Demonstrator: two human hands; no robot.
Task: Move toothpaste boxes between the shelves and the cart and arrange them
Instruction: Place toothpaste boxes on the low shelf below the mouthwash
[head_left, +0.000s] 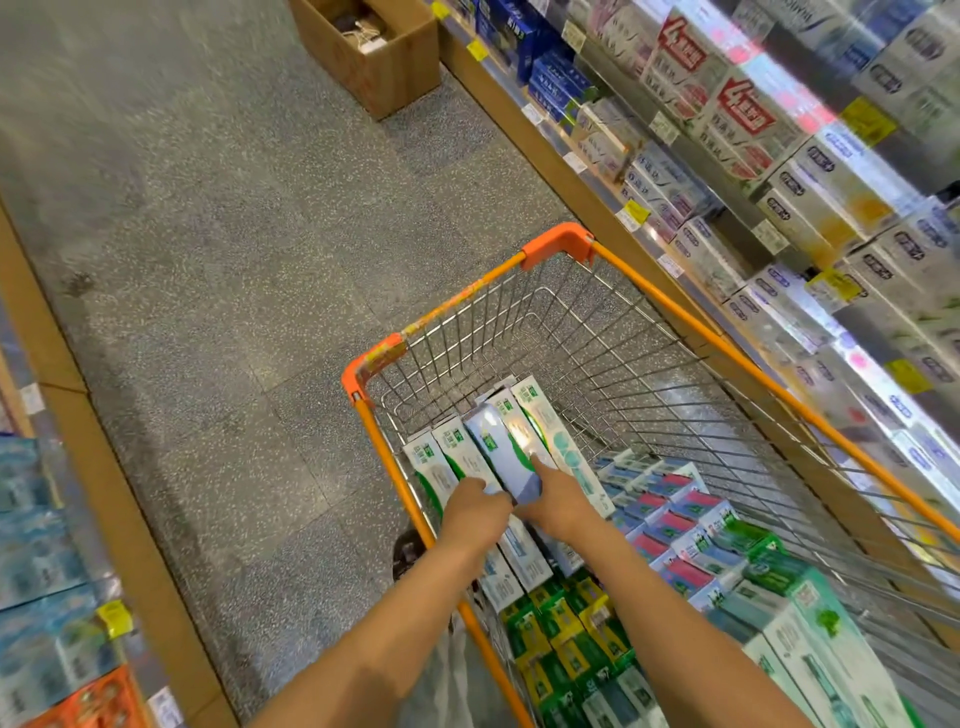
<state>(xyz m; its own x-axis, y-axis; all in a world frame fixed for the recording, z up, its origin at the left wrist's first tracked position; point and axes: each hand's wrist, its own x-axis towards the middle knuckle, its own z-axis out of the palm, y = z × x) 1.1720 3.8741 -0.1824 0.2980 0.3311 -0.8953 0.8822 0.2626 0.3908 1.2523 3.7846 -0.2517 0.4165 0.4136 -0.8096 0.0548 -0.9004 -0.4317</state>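
The left hand's fingers (480, 491) curl out of sight under the held toothpaste box (501, 452); shelf boxes (810, 171) far right of them are blurred, print unreadable.

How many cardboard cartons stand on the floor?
1. The open brown cardboard carton stands on the floor far ahead, against the right shelf base. Others may be out of view.

Both hands reach into an orange-framed wire shopping cart (670, 317). The left hand (475, 512) and the right hand (558, 501) together hold the near end of a pale blue toothpaste box (498, 449), above a row of white-and-green toothpaste boxes (550, 436). Stacked pink-banded boxes (670, 525) and green-and-yellow boxes (566, 639) fill the cart's near end. Stocked shelves (769, 156) run along the right; a cardboard carton (384, 67) sits on the speckled floor (218, 249).
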